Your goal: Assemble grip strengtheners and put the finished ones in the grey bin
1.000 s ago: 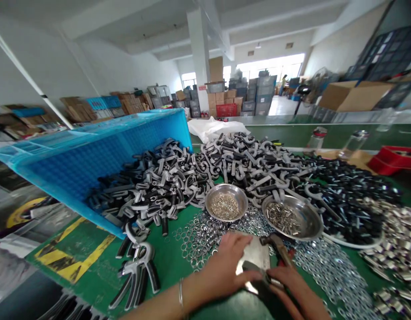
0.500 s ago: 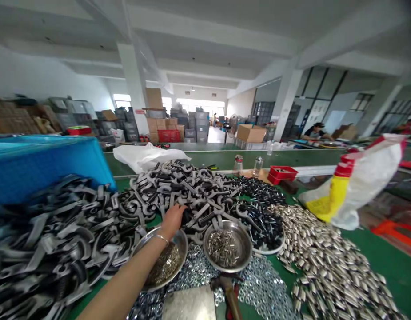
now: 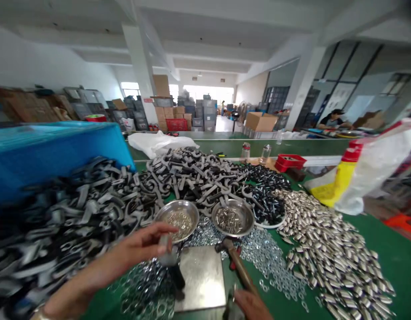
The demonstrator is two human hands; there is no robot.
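Note:
My left hand (image 3: 138,248) is low at the left, fingers pinched on a grey and black handle part (image 3: 172,262) that hangs over the edge of a flat steel plate (image 3: 201,278). Only the top of my right hand (image 3: 252,306) shows at the bottom edge, curled. A hammer (image 3: 237,263) lies with its wooden handle end running to that hand, and a dark piece (image 3: 230,307) shows beside it. What the right hand grips is hidden. Two steel bowls (image 3: 178,218) (image 3: 232,218) of small metal bits stand just beyond the plate.
Heaps of grey and black handles (image 3: 188,178) spill from a blue crate (image 3: 58,151). Steel rings (image 3: 261,255) and metal sleeves (image 3: 325,249) cover the green table at right. A yellow-white bag (image 3: 365,173), a red tray (image 3: 287,162) and a seated person (image 3: 332,120) are farther off.
My left hand has drawn back from the handle heap with one handle part and now holds it over the plate. My right hand has come back into view at the bottom.

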